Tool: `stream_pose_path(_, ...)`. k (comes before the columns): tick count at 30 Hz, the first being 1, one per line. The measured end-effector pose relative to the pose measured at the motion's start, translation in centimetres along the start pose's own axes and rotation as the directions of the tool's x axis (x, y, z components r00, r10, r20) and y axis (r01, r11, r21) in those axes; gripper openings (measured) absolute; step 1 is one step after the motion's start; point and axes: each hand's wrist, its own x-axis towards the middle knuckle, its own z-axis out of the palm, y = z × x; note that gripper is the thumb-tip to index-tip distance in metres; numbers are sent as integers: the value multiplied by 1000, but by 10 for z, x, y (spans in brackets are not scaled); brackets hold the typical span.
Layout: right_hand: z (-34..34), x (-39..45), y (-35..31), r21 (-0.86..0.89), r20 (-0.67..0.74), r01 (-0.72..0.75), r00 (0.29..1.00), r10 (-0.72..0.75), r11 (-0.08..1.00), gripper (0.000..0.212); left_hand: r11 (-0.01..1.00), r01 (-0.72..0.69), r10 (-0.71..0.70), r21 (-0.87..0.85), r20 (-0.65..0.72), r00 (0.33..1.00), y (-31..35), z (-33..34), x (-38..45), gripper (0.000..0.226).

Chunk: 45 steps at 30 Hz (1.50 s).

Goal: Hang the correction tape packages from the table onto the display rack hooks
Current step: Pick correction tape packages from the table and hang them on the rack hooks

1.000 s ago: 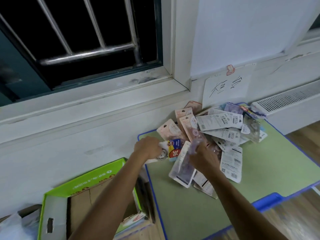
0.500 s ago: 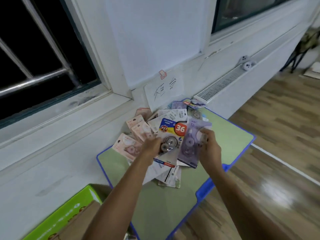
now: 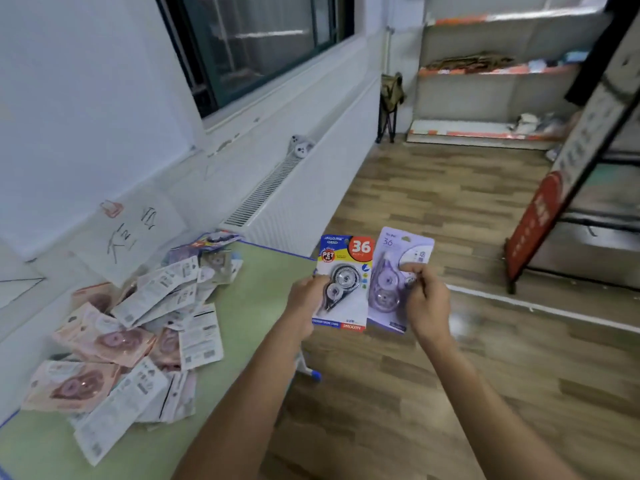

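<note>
While the left hand [image 3: 309,299] grips the left edge of a blue-and-white correction tape package [image 3: 343,285] marked with a red "36", the right hand [image 3: 426,304] pinches a lilac correction tape package [image 3: 391,278] by its right side, thumb across the front. Both packages are held upright and side by side, their inner edges touching or slightly overlapping, out past the right edge of the table [image 3: 263,282] and above the wooden floor [image 3: 433,202].

On the green, blue-rimmed table lies a loose pile of packages [image 3: 138,334], many pinkish and face up, others turned to their white printed backs, overlapping one another. A handwritten paper sign [image 3: 128,233] leans on the wall just behind the pile. A white radiator [image 3: 277,199] runs along the wall under the window. At the far right stands a slanted dark rack frame [image 3: 588,133] with a red-and-white board on it; whether it carries hooks cannot be told through the blur. Pale shelves [image 3: 491,71] line the far wall.
</note>
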Motion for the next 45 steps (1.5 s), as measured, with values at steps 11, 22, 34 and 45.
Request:
stream_pose_path(11,-216,68,64,-51,-352,9,936,-26,999,26,985,-141,96,104,352,931,13,266,-39,12)
stream_pose_path(22,-352,188,99,-138,-364,54,926,-102,989,57,991,-129,70,31,703,708,59,482,-14,29)
stream_pose_path(34,-493,328,153,11,-598,2,801,5,1000,85,939,-332,261,-94,823,504,97,710,12,32)
stream_pose_path(45,-670,460,210,-66,-595,54,799,-83,996,45,922,-355,335,-153,774,537,115,942,-8,25)
